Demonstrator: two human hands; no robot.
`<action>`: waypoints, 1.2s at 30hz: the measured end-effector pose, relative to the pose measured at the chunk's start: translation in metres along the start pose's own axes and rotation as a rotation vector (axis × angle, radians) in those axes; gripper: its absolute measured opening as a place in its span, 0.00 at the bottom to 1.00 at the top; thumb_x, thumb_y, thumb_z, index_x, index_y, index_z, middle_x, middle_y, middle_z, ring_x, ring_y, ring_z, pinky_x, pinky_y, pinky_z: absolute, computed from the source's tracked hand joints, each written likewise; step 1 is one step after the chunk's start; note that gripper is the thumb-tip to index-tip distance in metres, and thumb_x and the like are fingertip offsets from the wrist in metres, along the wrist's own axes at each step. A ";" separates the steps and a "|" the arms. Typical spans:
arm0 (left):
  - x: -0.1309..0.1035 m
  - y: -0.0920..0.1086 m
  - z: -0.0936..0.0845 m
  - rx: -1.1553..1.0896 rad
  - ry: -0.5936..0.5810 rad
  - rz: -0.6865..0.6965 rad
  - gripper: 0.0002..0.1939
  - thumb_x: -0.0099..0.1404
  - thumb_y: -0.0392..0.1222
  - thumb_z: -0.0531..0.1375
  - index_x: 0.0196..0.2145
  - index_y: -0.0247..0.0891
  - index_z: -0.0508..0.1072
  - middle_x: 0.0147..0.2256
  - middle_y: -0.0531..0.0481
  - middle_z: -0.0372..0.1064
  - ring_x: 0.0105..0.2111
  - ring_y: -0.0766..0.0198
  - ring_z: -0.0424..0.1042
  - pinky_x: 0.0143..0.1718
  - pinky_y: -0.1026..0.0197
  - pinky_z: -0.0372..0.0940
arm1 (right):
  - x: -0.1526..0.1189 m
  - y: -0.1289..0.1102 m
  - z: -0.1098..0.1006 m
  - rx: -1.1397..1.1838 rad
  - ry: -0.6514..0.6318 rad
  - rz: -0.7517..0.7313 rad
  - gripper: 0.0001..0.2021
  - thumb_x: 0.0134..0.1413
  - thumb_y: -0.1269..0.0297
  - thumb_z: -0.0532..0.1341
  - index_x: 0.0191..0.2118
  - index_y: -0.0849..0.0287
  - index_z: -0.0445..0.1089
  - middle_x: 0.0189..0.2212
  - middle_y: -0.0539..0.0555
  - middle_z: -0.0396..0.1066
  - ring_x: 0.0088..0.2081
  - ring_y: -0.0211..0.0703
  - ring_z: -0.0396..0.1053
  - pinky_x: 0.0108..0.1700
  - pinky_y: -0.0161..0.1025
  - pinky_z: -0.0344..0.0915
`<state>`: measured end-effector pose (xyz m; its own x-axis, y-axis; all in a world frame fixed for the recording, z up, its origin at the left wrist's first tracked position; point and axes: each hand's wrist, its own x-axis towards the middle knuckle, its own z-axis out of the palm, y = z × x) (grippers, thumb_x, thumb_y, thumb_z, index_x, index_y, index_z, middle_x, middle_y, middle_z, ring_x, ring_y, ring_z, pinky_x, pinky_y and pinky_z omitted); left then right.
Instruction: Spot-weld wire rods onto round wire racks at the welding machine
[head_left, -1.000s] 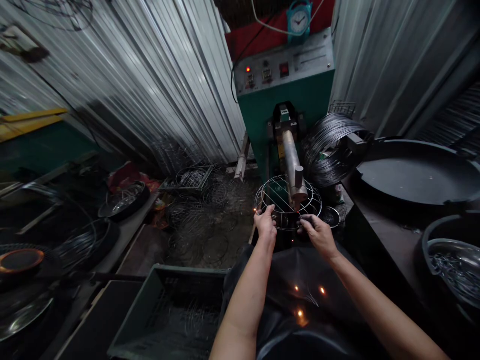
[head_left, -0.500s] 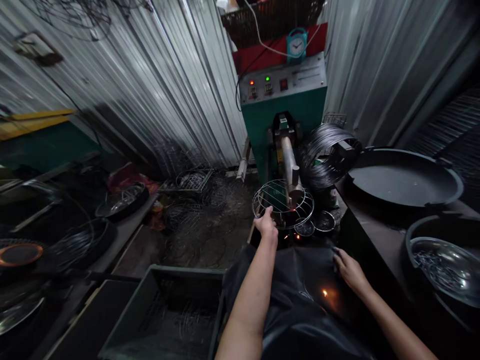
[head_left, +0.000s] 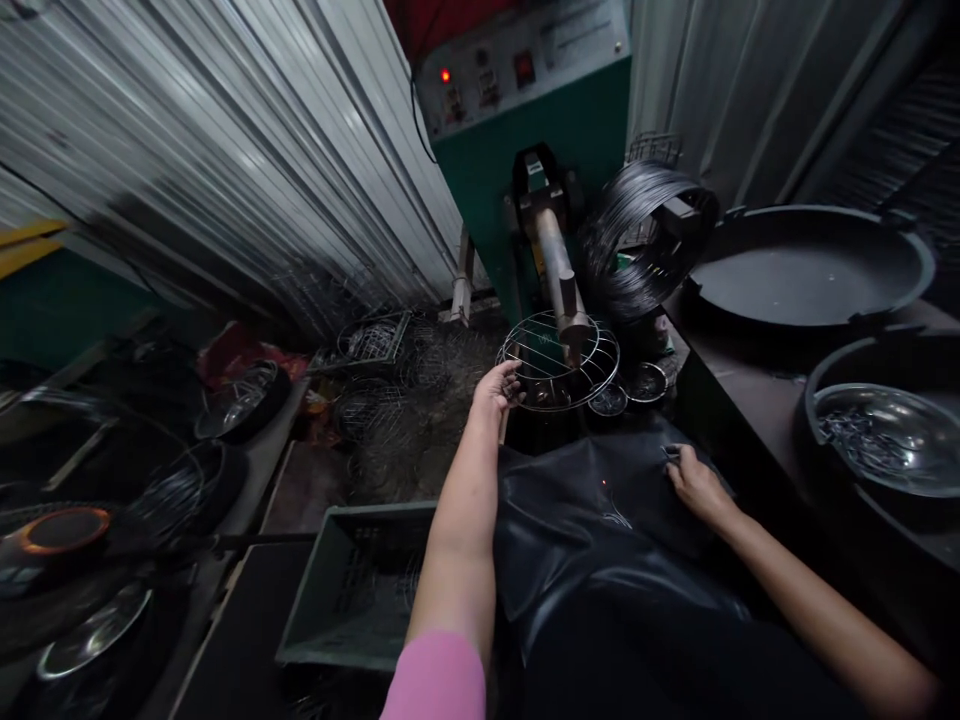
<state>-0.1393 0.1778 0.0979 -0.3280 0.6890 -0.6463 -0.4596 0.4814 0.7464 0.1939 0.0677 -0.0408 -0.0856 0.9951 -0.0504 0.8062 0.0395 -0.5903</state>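
Note:
A round wire basket (head_left: 600, 375) with parallel bars across it sits under the thick metal arm (head_left: 556, 260) of a green welding machine (head_left: 480, 180). At its left rim, my left hand (head_left: 498, 386) has its fingers curled around the wire. My right hand (head_left: 699, 486) rests on the black apron (head_left: 570, 500) over my lap, fingers closed with a small dark piece showing at the tips, too small to name. A few thin bent wires (head_left: 619, 512) lie on the apron, near a tiny red glowing spot.
A coil of wire (head_left: 637, 235) hangs right of the machine arm. Farther right are a large black pan (head_left: 810, 270) and a metal bowl (head_left: 877, 440) of small wire pieces. A green crate (head_left: 352, 590) stands at lower left, wire racks (head_left: 375, 340) behind it.
The sparks below the basket and the bright glow on the apron are gone, and the green light is off. My view has tilted down. My left hand has shifted along the rim.

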 end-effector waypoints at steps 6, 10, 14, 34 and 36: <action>-0.003 -0.007 0.003 -0.100 -0.006 0.031 0.15 0.43 0.33 0.63 0.18 0.37 0.56 0.15 0.60 0.48 0.13 0.77 0.47 0.14 0.70 0.43 | 0.005 0.001 -0.008 0.041 -0.026 -0.055 0.09 0.52 0.62 0.51 0.38 0.56 0.65 0.27 0.57 0.73 0.31 0.50 0.72 0.33 0.41 0.64; -0.013 -0.012 0.007 -0.148 0.087 0.118 0.13 0.43 0.31 0.62 0.18 0.37 0.57 0.14 0.62 0.43 0.13 0.77 0.42 0.12 0.70 0.38 | 0.016 0.004 -0.011 0.177 -0.067 -0.067 0.09 0.48 0.61 0.53 0.35 0.53 0.68 0.31 0.55 0.75 0.34 0.50 0.72 0.36 0.41 0.66; -0.022 -0.017 0.007 -0.186 0.132 0.141 0.12 0.42 0.32 0.62 0.18 0.37 0.58 0.15 0.61 0.42 0.13 0.77 0.43 0.11 0.70 0.39 | 0.021 -0.004 -0.010 0.173 -0.064 -0.025 0.10 0.44 0.65 0.54 0.34 0.54 0.68 0.30 0.55 0.74 0.34 0.50 0.72 0.37 0.43 0.65; -0.029 -0.024 0.021 -0.233 0.180 0.311 0.13 0.40 0.34 0.63 0.26 0.36 0.63 0.18 0.60 0.52 0.13 0.77 0.48 0.12 0.71 0.41 | 0.076 -0.161 -0.039 0.701 0.045 -0.330 0.13 0.53 0.53 0.55 0.38 0.57 0.66 0.31 0.54 0.74 0.32 0.43 0.71 0.37 0.41 0.68; -0.028 -0.022 0.022 -0.237 0.167 0.342 0.16 0.41 0.34 0.63 0.29 0.36 0.63 0.18 0.61 0.53 0.13 0.77 0.49 0.13 0.71 0.41 | 0.079 -0.158 -0.036 0.626 0.036 -0.362 0.13 0.52 0.54 0.56 0.37 0.56 0.68 0.28 0.53 0.73 0.30 0.43 0.71 0.35 0.39 0.67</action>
<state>-0.1019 0.1596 0.1028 -0.6138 0.6808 -0.3997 -0.4716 0.0899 0.8772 0.0809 0.1434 0.0779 -0.2562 0.9322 0.2558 0.2438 0.3184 -0.9161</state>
